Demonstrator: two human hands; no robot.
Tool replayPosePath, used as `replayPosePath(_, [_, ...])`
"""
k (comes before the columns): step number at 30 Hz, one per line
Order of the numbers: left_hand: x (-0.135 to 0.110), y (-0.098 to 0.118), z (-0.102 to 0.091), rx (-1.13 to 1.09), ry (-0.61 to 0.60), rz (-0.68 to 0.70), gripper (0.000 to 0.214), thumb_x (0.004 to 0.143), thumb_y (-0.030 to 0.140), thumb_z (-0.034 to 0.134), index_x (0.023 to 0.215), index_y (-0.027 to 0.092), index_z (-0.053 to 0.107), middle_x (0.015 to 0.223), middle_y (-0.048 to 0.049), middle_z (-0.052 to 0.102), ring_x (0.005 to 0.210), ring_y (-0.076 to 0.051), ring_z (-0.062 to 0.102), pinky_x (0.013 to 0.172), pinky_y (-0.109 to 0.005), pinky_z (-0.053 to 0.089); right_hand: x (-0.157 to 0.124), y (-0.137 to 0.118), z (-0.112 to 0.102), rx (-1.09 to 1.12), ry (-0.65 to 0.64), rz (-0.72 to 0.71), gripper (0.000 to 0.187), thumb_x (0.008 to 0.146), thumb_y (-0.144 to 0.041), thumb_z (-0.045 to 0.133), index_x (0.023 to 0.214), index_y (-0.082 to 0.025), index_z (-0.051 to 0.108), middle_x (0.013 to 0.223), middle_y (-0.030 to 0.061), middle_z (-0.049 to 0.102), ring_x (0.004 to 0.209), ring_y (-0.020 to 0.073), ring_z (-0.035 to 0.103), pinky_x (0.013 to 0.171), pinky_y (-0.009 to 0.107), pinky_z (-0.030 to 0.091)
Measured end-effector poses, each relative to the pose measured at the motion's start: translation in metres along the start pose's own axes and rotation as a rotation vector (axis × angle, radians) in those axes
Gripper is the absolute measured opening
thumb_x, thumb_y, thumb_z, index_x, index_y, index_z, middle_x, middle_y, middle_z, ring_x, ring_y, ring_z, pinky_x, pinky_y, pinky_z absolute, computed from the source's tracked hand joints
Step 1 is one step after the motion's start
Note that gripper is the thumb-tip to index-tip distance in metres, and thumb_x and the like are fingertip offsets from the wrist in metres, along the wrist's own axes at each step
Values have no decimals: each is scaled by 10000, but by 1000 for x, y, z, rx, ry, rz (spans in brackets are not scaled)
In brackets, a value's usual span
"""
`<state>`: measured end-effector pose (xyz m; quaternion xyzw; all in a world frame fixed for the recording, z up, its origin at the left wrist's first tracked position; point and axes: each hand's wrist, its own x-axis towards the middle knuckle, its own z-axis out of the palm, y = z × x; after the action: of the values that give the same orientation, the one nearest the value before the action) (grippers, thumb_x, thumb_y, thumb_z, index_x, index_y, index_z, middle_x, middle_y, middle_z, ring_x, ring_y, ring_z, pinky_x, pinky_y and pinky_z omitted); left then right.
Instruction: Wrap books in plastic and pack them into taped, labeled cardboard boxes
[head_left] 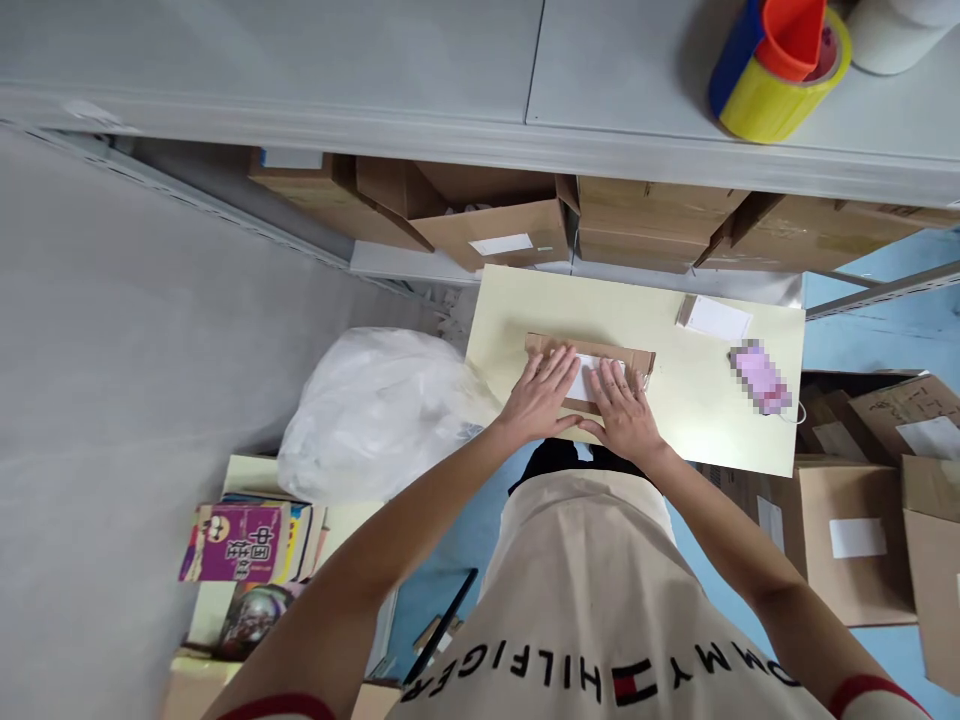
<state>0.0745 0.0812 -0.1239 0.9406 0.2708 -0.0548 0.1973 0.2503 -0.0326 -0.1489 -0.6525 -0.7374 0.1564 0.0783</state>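
Note:
A flat brown cardboard parcel (631, 360) with a white label (585, 380) lies on a pale yellow table (690, 410). My left hand (540, 392) rests flat on the parcel's left part, fingers spread. My right hand (622, 405) lies flat on its right part, fingers stretched over the label. Both hands press down side by side and hold nothing.
A small white-topped box (714, 318) and a pink item (761, 377) sit on the table's right. Cardboard boxes (487, 215) fill the shelf under a grey top, where a tape dispenser (780, 65) stands. A white plastic bag (379, 415) and books (251, 542) lie left; more boxes (855, 540) right.

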Motion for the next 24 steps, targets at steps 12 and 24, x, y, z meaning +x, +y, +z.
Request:
replayPosePath(12, [-12, -27, -1, 60, -67, 74, 859, 869, 558, 598, 1567, 162, 291, 1637, -176, 232, 1527, -372, 162, 1214, -602, 30, -19, 10, -4, -62, 19, 144, 761, 983, -574, 344, 1576, -107, 243, 1628, 189, 245, 1509, 371, 239, 1193, 635, 142])
replayPosePath(24, [-37, -65, 11, -127, 60, -50, 658, 938, 445, 498, 1531, 195, 361, 1646, -160, 220, 1522, -332, 212, 1193, -549, 215, -39, 0, 4, -143, 35, 322, 621, 1001, -476, 363, 1547, -180, 341, 1620, 159, 292, 1509, 333, 265, 1184, 607, 236])
